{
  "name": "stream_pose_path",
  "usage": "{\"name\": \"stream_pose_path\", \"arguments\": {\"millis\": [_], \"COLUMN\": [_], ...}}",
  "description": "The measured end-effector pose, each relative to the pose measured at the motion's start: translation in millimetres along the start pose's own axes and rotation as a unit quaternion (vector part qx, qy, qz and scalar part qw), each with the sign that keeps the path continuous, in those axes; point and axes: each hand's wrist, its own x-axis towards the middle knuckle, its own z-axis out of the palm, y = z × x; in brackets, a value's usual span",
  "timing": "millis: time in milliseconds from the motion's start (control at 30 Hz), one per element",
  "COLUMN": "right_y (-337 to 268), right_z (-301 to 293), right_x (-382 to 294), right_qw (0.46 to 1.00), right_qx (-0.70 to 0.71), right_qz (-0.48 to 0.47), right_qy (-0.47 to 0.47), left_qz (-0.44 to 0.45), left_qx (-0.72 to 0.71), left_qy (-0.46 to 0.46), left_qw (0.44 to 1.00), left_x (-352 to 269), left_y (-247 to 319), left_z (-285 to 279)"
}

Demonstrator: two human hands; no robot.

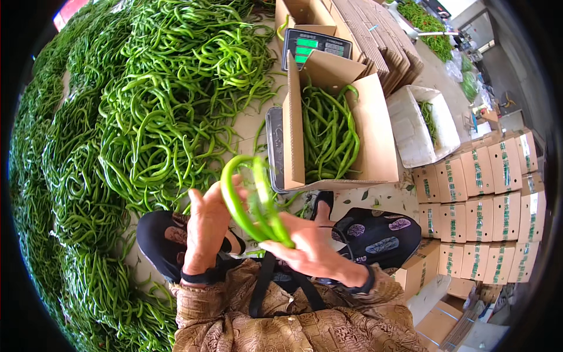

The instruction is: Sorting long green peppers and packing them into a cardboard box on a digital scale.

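Between my hands are several long green chili peppers (239, 207), curved and partly blurred. My right hand (308, 246) grips them at their lower ends. My left hand (213, 220) is raised beside them, thumb spread away from the fingers; its fingertips are behind or against the peppers, and whether they hold any I cannot tell. Beyond my hands an open cardboard box (376, 127) with green peppers (327, 132) inside rests on a weighing scale (275, 149). The scale's lit display (307, 50) stands behind the box.
A large heap of green peppers (158, 110) spreads over the floor at left. Flattened cardboard boxes (374, 35) lean behind the scale. A white foam box (398, 127) with some peppers stands right of the scale. Printed closed cartons (477, 171) are stacked at far right.
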Motion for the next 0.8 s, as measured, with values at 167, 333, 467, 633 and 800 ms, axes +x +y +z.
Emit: {"name": "stream_pose_path", "arguments": {"millis": [167, 333, 467, 633, 800], "right_y": [-31.0, -13.1, -7.1, -20.1, -47.3], "right_z": [-50.3, -52.8, -56.6, -60.2, -66.3], "right_x": [-14.3, -27.2, -38.2, -34.6, -30.0], "right_qw": [0.964, 0.924, 0.919, 0.909, 0.956], "right_qx": [-0.173, -0.334, -0.376, -0.394, -0.288], "right_qz": [-0.108, -0.132, -0.113, -0.136, -0.039], "right_qy": [0.173, 0.134, 0.046, -0.022, -0.036], "left_qz": [0.028, 0.022, 0.019, -0.032, -0.128], "left_qx": [0.04, 0.038, 0.071, 0.03, -0.028], "left_qy": [-0.001, 0.01, -0.045, 0.017, 0.013], "left_qw": [0.999, 0.999, 0.996, 0.999, 0.991], "left_x": [-3.5, 8.7, 10.7, 9.0, 8.9], "left_y": [-2.5, -8.8, -5.3, -19.4, -27.9], "left_z": [3.6, 29.6, 39.6, 35.4, 27.2]}}
